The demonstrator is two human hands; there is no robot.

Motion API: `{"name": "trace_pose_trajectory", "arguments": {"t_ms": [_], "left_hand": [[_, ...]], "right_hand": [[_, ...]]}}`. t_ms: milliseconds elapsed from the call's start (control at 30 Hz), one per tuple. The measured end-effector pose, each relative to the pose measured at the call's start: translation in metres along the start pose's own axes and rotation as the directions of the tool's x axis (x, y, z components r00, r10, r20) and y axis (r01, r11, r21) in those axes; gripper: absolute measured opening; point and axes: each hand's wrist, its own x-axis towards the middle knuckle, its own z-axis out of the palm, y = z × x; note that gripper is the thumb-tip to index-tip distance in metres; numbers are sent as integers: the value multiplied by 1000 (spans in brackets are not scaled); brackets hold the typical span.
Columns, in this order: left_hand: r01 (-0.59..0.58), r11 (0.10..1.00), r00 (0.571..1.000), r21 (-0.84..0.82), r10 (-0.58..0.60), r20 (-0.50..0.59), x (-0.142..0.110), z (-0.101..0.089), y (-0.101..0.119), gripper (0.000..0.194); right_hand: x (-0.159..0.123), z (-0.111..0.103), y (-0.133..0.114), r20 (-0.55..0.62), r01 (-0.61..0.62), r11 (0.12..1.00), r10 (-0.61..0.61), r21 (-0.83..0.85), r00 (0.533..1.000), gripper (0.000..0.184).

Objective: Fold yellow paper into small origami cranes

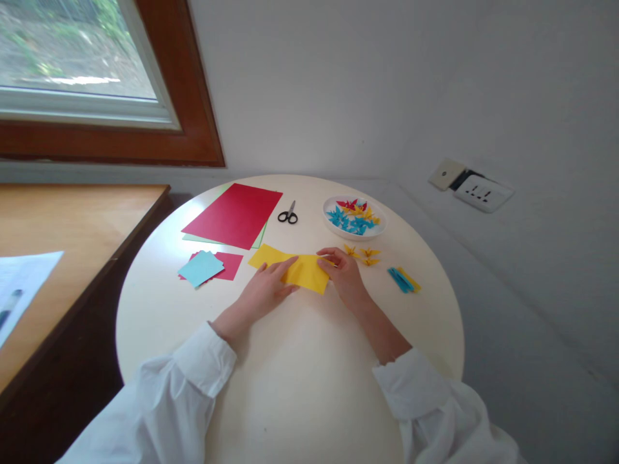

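Observation:
A yellow strip of paper (305,274) lies across the middle of the round table, bent slightly along its length. My left hand (271,288) grips its near edge, thumb and fingers over the left half. At the right end, my right hand (344,276) pinches the paper between thumb and fingers. Just beyond that hand sit three small yellow folded paper cranes (370,262). Further back, a white dish (331,227) holds many blue, yellow and red paper cranes (349,222).
Black-handled scissors (288,216) lie behind the paper. A large red sheet (235,216) rests over green ones at the back left. Light-blue squares (202,268) overlap red pieces (229,265) on the left. Blue folded strips (400,280) lie over yellow ones at right.

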Motion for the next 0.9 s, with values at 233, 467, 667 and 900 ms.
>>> {"name": "trace_pose_trajectory", "arguments": {"t_ms": [233,467,667,900], "left_hand": [[-26,983,999,183,33,-40,0,4,-1,40],[32,987,994,155,-14,-112,1,1,3,36],[14,993,995,119,-1,-103,0,2,2,33],[-17,996,994,85,26,-105,2,-1,2,28]], "right_hand": [[1,2,4,2,7,1000,-7,-12,1000,19],[-3,-4,4,127,384,852,-363,-356,923,34],[-9,-4,4,317,626,509,-567,-590,760,50],[-4,-1,7,235,582,579,-564,-571,791,11]]}}
